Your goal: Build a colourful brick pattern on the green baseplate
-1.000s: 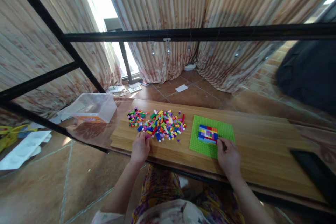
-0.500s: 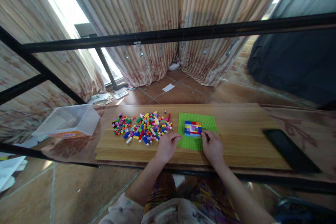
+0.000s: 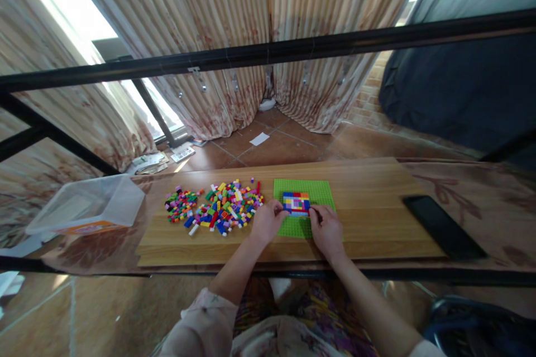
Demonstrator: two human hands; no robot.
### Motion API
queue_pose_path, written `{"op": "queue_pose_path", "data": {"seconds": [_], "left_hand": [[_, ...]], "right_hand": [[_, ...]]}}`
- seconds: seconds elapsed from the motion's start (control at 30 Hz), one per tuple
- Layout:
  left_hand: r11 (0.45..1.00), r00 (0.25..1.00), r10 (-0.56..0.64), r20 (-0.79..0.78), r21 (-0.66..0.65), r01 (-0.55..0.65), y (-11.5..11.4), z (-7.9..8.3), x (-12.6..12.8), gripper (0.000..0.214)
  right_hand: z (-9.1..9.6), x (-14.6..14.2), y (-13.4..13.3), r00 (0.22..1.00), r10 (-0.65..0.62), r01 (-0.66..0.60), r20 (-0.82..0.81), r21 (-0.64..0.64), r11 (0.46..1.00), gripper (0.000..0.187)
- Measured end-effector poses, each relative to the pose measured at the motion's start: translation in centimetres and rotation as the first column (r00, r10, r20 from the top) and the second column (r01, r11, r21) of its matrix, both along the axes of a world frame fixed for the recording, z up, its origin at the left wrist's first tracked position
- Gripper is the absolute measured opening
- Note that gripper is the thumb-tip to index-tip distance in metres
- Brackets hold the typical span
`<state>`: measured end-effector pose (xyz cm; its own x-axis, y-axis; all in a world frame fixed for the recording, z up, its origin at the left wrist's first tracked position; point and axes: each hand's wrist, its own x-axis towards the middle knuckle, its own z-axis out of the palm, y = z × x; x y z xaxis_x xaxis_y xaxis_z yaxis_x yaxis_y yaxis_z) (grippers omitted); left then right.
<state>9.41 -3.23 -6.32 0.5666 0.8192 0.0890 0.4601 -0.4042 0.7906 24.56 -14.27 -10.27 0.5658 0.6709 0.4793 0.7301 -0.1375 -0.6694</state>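
Observation:
A flat, many-coloured rectangle of building bricks (image 3: 296, 202) is fixed on a green baseplate (image 3: 322, 189). My left hand (image 3: 267, 222) is at the lower left corner of the rectangle, thumb and forefinger pinched together. Whatever lies between those fingertips is too small and covered to make out. On the opposite side, my right hand (image 3: 327, 228) has its thumb and fingers closed at the lower right corner of the brick rectangle, touching it. Left of the baseplate, loose building bricks (image 3: 226, 206) are spread in a large heap, close to my left hand.
A smaller pile of tiny bricks (image 3: 181, 203) sits further left on the wooden board (image 3: 368, 195). Beyond it stands a clear plastic box (image 3: 92, 201). A dark phone-like slab (image 3: 444, 226) lies at the right. A black metal bar (image 3: 251, 56) crosses beyond the board.
My left hand has moved right, from beside the baseplate to the left side of the brick rectangle. My right hand stays at its right side. The camera view has shifted slightly.

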Motion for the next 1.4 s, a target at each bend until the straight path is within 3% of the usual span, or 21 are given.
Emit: {"op": "queue_pose_path", "data": {"seconds": [0.27,0.67,0.93,1.2,1.4], "left_hand": [[1.0,0.999,-0.021,0.025,-0.02,0.021,0.0,0.0,0.0,0.019],[0.999,0.997,-0.023,0.075,-0.029,0.025,-0.3,-0.2,0.3,0.014],[0.992,0.998,0.064,-0.017,-0.112,-0.066,0.1,0.5,1.2,0.009],[0.976,0.984,0.115,-0.135,-0.168,-0.138,1.5,-0.1,2.3,0.012],[0.984,0.994,0.092,-0.052,-0.147,-0.099,0.8,1.2,1.7,0.012]], "right_hand": [[0.1,0.0,0.0,1.0,0.003,-0.003,-0.012,0.0,1.0,0.029],[0.2,-0.1,-0.1,1.0,0.003,-0.003,-0.007,-0.01,1.0,0.029],[0.2,0.0,-0.1,1.0,0.003,-0.003,-0.011,-0.012,1.0,0.028],[0.0,-0.1,0.0,1.0,-0.004,0.004,-0.018,-0.011,1.0,0.03],[0.4,-0.1,-0.1,1.0,0.025,-0.025,0.008,0.003,1.0,0.033]]}}
